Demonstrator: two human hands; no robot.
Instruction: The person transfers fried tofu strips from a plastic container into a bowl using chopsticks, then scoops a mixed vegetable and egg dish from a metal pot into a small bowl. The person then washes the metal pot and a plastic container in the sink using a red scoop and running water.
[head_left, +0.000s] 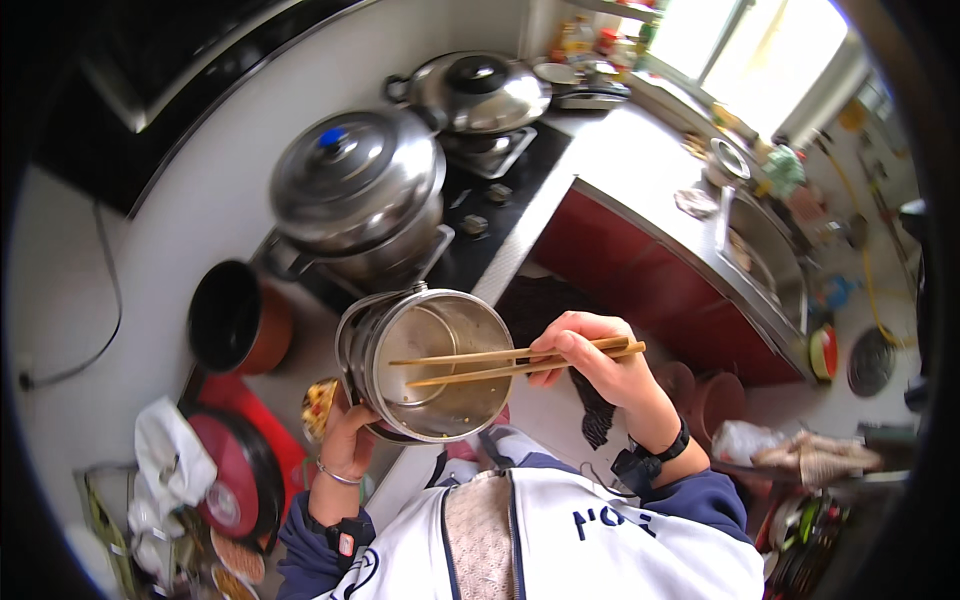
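My left hand (351, 433) grips the side of a stainless steel pot (442, 409) near its rim. The pot is tipped so that its mouth faces me, and a few small yellowish bits cling to the inner wall. In my right hand (596, 356) is a pair of wooden chopsticks (517, 363), held together near their thick ends. Their thin tips reach over the pot's open mouth; whether they touch the inside I cannot tell. Partly hidden behind my left hand, a bowl of yellow and red food (319, 409) sits on the counter.
A large lidded steel pot (356, 195) and a lidded wok (480, 94) stand on the black gas hob (469, 199). To the left are a brown pot with a dark inside (259, 322) and a red round lidded appliance (225, 472). A sink (765, 247) lies at the right.
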